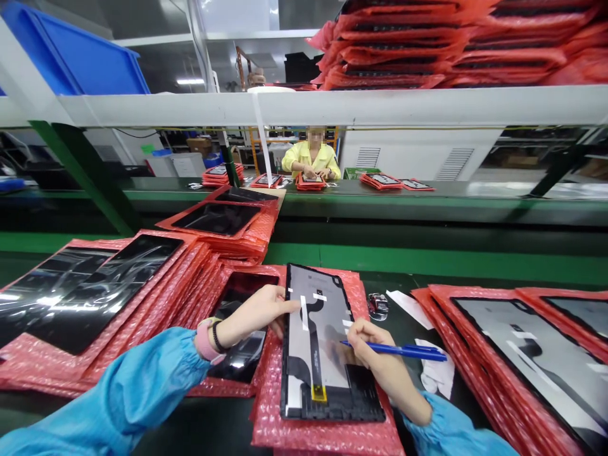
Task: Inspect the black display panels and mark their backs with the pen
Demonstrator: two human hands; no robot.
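A tablet display panel lies back side up on red bubble wrap in front of me. Its grey back carries a dark flex cable, white tape strips and a yellow patch near the lower end. My left hand grips the panel's left edge, thumb on top and the other fingers partly hidden beside it. Between the fingers of my right hand is a slim blue pen, its pointed end over the panel's right part. That hand rests at the panel's right edge.
Glossy black panels on red bubble wrap are stacked left. More grey-backed panels lie right, near white paper scraps. A shelf beam crosses above, holding red-wrapped stacks. A co-worker sits across the bench.
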